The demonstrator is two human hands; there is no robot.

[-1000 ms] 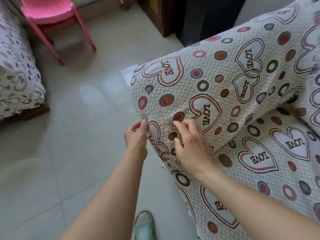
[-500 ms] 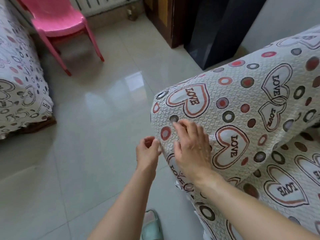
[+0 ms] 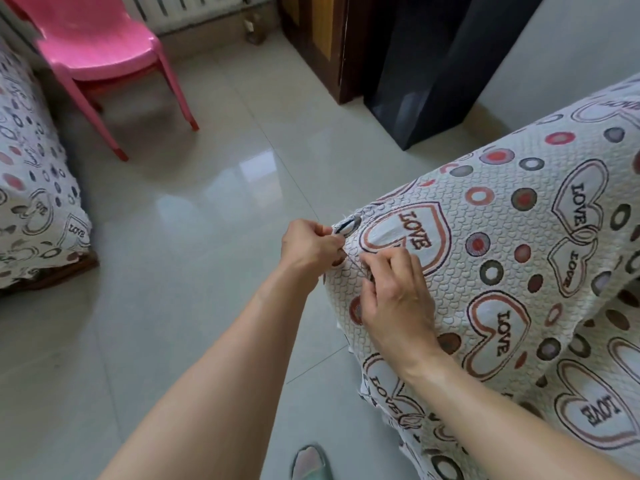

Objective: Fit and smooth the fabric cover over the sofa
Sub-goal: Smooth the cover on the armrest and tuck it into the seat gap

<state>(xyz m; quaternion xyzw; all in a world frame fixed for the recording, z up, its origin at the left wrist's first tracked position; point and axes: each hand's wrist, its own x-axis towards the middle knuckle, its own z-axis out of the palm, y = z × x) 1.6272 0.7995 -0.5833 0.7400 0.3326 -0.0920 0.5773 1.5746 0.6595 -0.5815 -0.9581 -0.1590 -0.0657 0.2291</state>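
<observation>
A white quilted fabric cover (image 3: 512, 271), printed with "LOVE" hearts and coloured rings, lies draped over the sofa arm and seat on the right. My left hand (image 3: 308, 244) pinches the cover's outer edge at the front corner of the arm, where a small fold of cloth sticks up. My right hand (image 3: 394, 299) lies on the arm just beside it, its fingers curled and pinching the cloth near the same corner. Both forearms reach in from the bottom of the view.
A pink plastic chair (image 3: 100, 60) stands at the back left. Another piece of furniture under the same patterned cover (image 3: 38, 202) is at the left edge. A dark wooden cabinet (image 3: 322, 39) and a black panel (image 3: 426, 74) stand behind the sofa. My slipper (image 3: 310, 462) is on the glossy tiled floor.
Both hands have worked upward along the front of the sofa arm to its top corner. The left hand now pinches the edge fold, and the right hand's fingers have curled.
</observation>
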